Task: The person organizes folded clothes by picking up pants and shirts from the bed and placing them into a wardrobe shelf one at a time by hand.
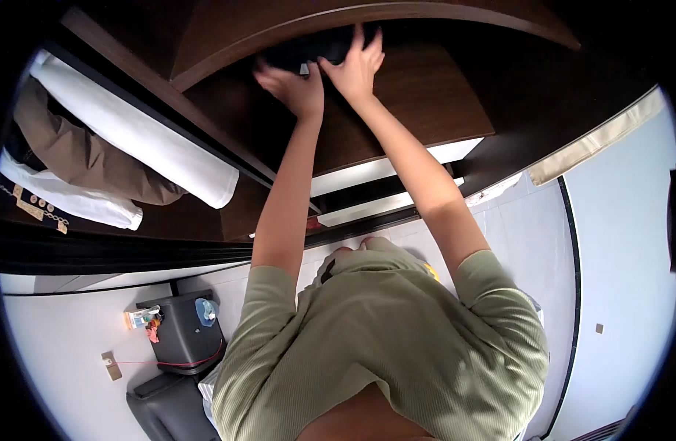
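Green shirt (pixel 382 331), shelf (pixel 419 92), tiled floor (pixel 503 235)

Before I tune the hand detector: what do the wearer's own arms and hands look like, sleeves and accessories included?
Left hand and right hand are ungloved; no watch or bracelet shows at either wrist. Forearms uncovered, no cables or markings apparent. Both sleeves are short, muted olive green, matching the finely ribbed top. Blur and shadow hide finer detail at the left hand.
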The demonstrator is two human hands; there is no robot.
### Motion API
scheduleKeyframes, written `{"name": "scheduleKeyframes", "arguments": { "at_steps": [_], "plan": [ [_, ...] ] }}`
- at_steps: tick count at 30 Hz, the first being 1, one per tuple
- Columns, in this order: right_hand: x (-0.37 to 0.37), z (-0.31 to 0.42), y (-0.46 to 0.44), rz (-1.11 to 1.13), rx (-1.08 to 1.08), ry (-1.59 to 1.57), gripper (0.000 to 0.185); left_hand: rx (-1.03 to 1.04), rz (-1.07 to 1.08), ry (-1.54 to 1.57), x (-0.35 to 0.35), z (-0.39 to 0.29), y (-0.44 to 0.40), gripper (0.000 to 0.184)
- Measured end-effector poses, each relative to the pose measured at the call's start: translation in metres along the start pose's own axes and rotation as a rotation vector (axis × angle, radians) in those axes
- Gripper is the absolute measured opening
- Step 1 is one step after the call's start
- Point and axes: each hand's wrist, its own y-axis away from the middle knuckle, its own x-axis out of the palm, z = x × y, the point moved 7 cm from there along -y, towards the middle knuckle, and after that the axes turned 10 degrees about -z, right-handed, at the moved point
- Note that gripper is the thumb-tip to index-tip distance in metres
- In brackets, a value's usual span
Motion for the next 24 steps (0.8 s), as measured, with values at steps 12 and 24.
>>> {"name": "scheduleKeyframes", "arguments": {
  "at_steps": [12, 24],
  "plan": [
    [0.096, -0.003, -0.039, 0.521, -0.351, 0.315, 0.07, 0.429, 0.77, -1.155, 0.091, 0.061, -0.023, 0.065],
    [0.066, 0.024, -0.028, 0.598, -0.346, 0.514, 0.061, 0.447, 0.743, -0.933, 0.047, -0.001, -0.016, 0.062]
  ]
}}
